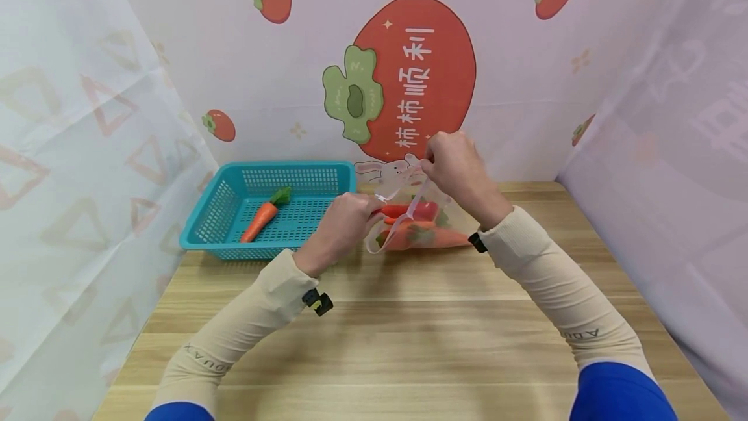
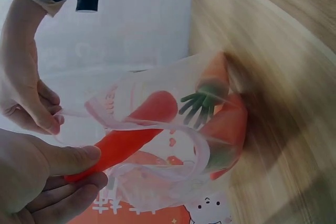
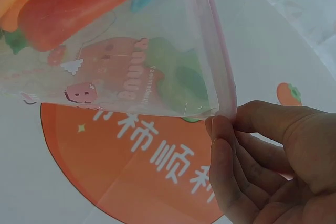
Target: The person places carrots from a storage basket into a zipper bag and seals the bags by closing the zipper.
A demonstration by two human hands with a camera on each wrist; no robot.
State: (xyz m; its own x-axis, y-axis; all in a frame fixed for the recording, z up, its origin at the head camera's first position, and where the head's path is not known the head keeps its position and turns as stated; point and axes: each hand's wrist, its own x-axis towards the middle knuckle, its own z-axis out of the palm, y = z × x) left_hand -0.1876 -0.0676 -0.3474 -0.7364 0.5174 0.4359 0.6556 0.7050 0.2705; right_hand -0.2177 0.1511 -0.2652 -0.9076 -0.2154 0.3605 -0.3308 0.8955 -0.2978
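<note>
In the head view my left hand [image 1: 346, 221] is at the near side of a clear printed zip bag [image 1: 447, 213] and my right hand [image 1: 458, 171] is above it. Thumb and fingers of the left hand pinch a long smooth red vegetable [image 2: 131, 135], whose rounded far end is inside the bag mouth. With thumb and fingertips, the right hand grips a corner of the bag's pale pink rim [image 3: 223, 72]. Seen through the film, orange carrots [image 2: 226, 127] with green tops lie at the bottom of the bag. The mouth is spread between the hands.
A turquoise plastic basket [image 1: 189, 232] stands at the back left, with one orange carrot [image 1: 260, 221] in it. The wooden table [image 1: 374, 343] reaches a printed cloth backdrop [image 1: 508, 83], with cloth walls at both sides.
</note>
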